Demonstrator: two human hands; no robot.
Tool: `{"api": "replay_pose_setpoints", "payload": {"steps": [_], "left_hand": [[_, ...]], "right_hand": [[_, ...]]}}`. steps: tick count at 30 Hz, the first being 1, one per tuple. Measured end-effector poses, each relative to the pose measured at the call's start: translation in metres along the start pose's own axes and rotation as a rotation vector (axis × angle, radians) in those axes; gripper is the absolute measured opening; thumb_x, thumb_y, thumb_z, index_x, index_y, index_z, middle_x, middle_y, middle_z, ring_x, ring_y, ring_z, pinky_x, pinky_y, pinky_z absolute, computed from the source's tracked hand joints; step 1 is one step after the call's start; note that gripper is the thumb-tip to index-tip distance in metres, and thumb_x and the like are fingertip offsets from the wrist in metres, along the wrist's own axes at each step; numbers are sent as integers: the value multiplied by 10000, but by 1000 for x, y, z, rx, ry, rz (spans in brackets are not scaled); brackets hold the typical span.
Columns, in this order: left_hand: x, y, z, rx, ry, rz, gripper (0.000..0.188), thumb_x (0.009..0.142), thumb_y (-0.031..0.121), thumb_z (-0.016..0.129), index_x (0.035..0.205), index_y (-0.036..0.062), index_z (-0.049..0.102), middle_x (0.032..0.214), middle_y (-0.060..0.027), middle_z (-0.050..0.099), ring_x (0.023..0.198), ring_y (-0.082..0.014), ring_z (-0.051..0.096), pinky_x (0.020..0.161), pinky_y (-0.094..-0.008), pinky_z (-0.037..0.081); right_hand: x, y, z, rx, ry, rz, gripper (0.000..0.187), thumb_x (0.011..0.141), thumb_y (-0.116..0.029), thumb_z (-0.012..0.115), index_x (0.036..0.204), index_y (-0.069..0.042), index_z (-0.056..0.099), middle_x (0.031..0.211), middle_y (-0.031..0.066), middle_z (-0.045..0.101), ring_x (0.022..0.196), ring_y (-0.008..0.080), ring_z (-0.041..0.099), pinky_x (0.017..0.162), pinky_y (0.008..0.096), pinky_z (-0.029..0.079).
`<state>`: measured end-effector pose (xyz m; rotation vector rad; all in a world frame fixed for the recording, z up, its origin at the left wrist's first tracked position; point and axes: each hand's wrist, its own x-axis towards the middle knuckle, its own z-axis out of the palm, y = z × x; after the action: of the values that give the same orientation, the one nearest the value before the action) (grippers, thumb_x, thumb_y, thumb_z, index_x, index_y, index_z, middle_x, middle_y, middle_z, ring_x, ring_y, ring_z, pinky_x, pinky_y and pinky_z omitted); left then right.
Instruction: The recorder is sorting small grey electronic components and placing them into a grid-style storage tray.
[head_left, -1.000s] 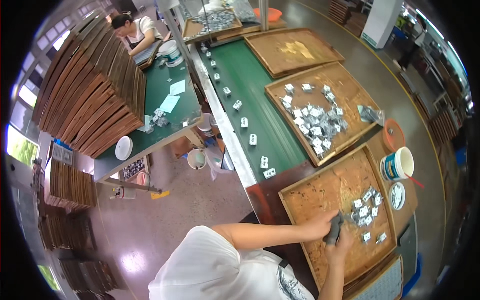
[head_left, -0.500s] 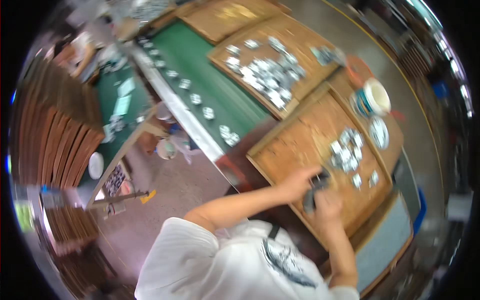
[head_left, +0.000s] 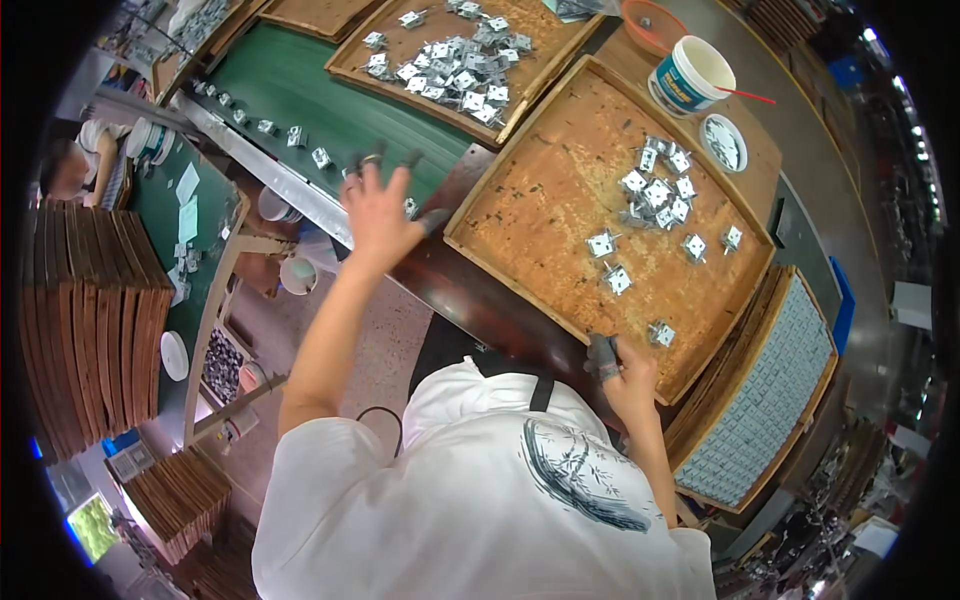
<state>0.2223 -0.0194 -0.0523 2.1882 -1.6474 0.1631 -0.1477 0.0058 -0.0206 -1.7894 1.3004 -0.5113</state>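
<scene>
My left hand [head_left: 380, 220] reaches over the green conveyor belt [head_left: 290, 75], its fingers spread and dark covers on several fingertips. Beneath those fingers a small silvery metal part [head_left: 410, 207] partly shows, and another metal part [head_left: 321, 158] lies just beyond. At the near rim of a wooden tray [head_left: 520, 150] is my right hand [head_left: 630, 378], thumb and covered fingers drawn together; whatever they hold, if anything, is hidden. Close to it in the tray sits a single metal part [head_left: 661, 334]. Farther back, more of these boxy parts form a loose cluster [head_left: 658, 195].
Another wooden tray [head_left: 350, 60] heaped with metal parts stands beyond. A white bucket [head_left: 695, 75], an orange basket [head_left: 655, 28] and a white bowl [head_left: 722, 142] are at the right. Stacked trays [head_left: 760, 400] stand right, brown boards [head_left: 95, 310] left. A person [head_left: 85, 165] sits far left.
My hands were together over the tray's near side. The left has moved away leftward onto the belt and opened; the right has drawn back to the near rim. The view has shifted.
</scene>
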Motion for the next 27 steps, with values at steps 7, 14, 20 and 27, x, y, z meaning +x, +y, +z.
{"api": "replay_pose_setpoints", "payload": {"steps": [7, 14, 20, 27], "left_hand": [[-4, -99, 51, 219, -226, -234, 739, 634, 372, 770, 1315, 228, 523, 1398, -198, 367, 1242, -510, 365, 1088, -687, 131], [26, -113, 68, 22, -1, -164, 823, 604, 412, 837, 1311, 147, 508, 1317, -196, 430, 1164, -465, 405, 1027, -563, 325], [41, -82, 67, -23, 119, 69, 600, 616, 434, 840, 1119, 159, 663, 1283, -143, 508, 1123, -423, 429, 974, -501, 400], [64, -87, 79, 58, 60, -67, 359, 668, 299, 780, 999, 183, 702, 1169, -95, 573, 1021, -377, 535, 824, -445, 512]], "right_hand": [[10, -12, 17, -270, -5, -253, 194, 866, -128, 653, 745, 10, 591, 643, 187, 580, 570, 323, 605, 522, 386, 442], [11, -15, 31, -240, -83, -230, 203, 834, -128, 677, 718, -3, 568, 643, 200, 538, 596, 384, 547, 540, 427, 423], [15, -19, 39, -295, -144, -225, 214, 827, -116, 677, 701, -9, 541, 643, 195, 528, 597, 384, 543, 543, 431, 426], [15, -20, 41, -251, -145, -210, 230, 834, -119, 675, 689, -11, 533, 633, 182, 517, 593, 377, 541, 540, 431, 426]]}}
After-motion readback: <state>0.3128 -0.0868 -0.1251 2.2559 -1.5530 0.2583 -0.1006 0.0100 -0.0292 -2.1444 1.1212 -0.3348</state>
